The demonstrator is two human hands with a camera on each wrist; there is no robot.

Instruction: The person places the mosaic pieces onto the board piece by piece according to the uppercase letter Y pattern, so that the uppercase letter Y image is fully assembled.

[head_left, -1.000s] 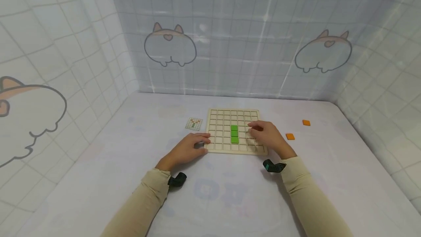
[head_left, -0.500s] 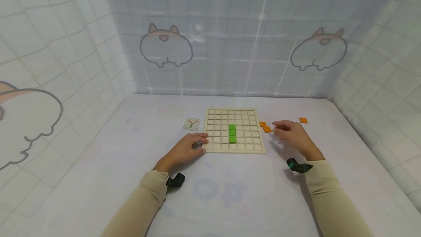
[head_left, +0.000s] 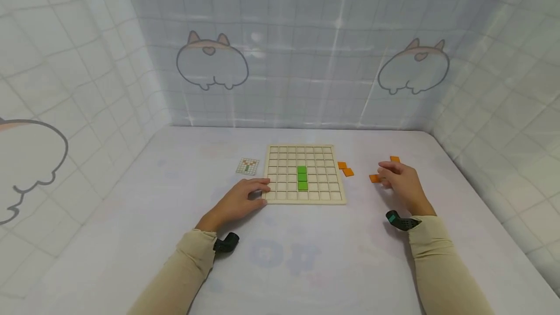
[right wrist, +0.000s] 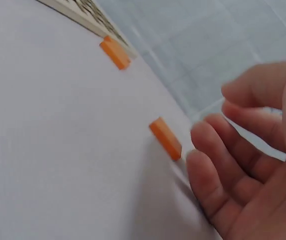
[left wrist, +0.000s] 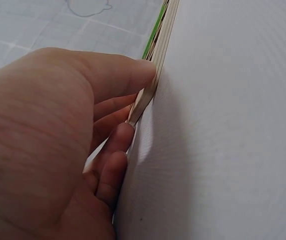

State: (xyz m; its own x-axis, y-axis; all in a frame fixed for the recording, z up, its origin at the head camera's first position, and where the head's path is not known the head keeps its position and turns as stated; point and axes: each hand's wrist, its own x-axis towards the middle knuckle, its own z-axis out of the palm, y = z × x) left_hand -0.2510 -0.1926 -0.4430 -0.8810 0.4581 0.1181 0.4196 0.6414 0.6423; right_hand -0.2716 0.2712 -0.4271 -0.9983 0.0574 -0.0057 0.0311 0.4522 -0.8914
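A square wooden grid board (head_left: 302, 201) lies on the table with a short column of green tiles (head_left: 302, 177) in its cells. My left hand (head_left: 238, 199) rests at the board's near left corner, fingertips on its left edge. In the left wrist view the thumb (left wrist: 127, 77) touches the board's side. To the right of the board my right hand (head_left: 403, 183) hovers with loosely bent fingers, holding nothing. An orange tile (head_left: 374, 178) lies right by its fingertips, partly covered in the head view. That same tile (right wrist: 166, 138) shows whole in the right wrist view.
Two more orange tiles (head_left: 348, 172) lie against each other beside the board's right edge. Another orange tile (head_left: 394, 158) sits behind the right hand. A small pattern card (head_left: 247, 166) lies left of the board. Grid-patterned fabric walls (head_left: 302, 77) enclose the table (head_left: 280, 276).
My right hand has moved right, from over the board's right side to an orange tile beyond it. Two orange tiles beside the board came into view. The left hand stays at the board.
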